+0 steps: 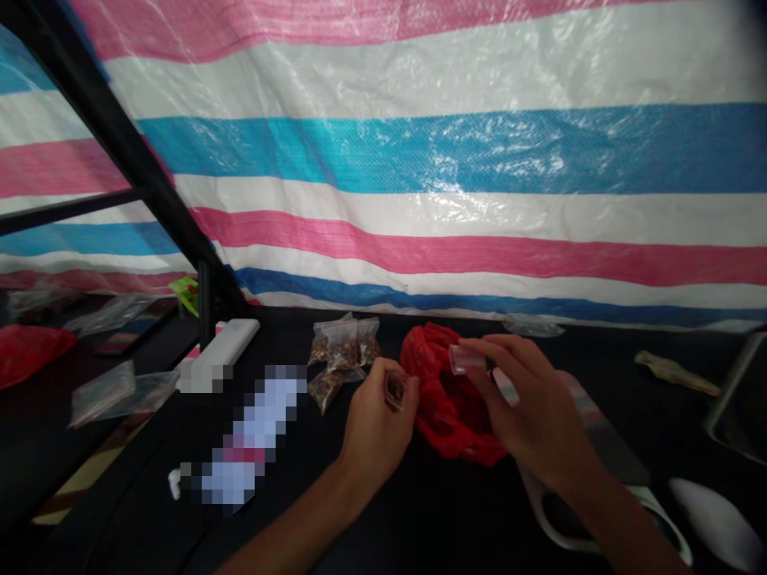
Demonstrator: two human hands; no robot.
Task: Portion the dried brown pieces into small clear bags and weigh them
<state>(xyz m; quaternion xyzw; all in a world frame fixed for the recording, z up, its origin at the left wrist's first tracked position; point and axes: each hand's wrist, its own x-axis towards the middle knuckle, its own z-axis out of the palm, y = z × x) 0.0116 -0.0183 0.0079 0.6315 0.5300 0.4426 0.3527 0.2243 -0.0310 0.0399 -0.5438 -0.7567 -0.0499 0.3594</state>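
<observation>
My left hand [371, 427] is closed around a small clear plastic bag [395, 390], its mouth spread and facing up. Something brownish shows inside that bag. My right hand [533, 411] pinches a small clear plastic cup [460, 360], tilted above a red plastic bag [428, 347]. The red bag lies open between my hands; its contents are too dark to make out. Just beyond my left hand sit several small clear zip bags [343, 351] filled with brown bits.
A striped tarp [449, 152] hangs behind the black table. To the left are a black metal post [113, 136], a white box [236, 343] and empty clear bags [111, 391]. A phone-like slab [611, 435] lies under my right arm, with a white rounded object [716, 519] beside it.
</observation>
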